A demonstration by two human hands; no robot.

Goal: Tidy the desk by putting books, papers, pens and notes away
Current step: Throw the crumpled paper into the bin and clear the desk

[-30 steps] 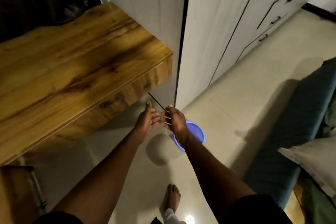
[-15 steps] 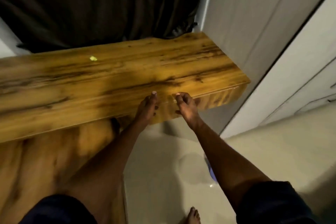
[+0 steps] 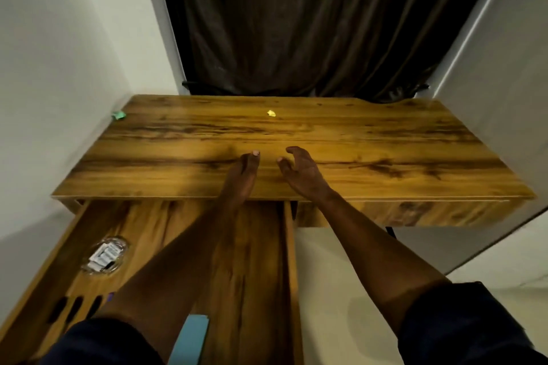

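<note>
The wooden desk [image 3: 385, 154] fills the middle of the view. A small crumpled yellow note [image 3: 271, 113] lies near its back edge, and a crumpled green scrap [image 3: 119, 115] sits at the back left corner by the wall. My left hand [image 3: 244, 170] hovers over the desk's front middle, fingers together and extended, holding nothing. My right hand [image 3: 299, 167] is beside it with fingers curled apart, empty. Both hands are a short way in front of the yellow note.
The desk's left drawer [image 3: 261, 261] stands pulled out under my arms; a clear round dish [image 3: 105, 255] with small white items lies in it, and a light blue flat item [image 3: 192, 338] near its front. Dark curtain [image 3: 311, 24] behind, white walls on both sides.
The view swung from the floor and blue bowl up to the desk top. My hands rose from floor level to the desk front, then over its surface. The thin stick seen earlier is gone.
</note>
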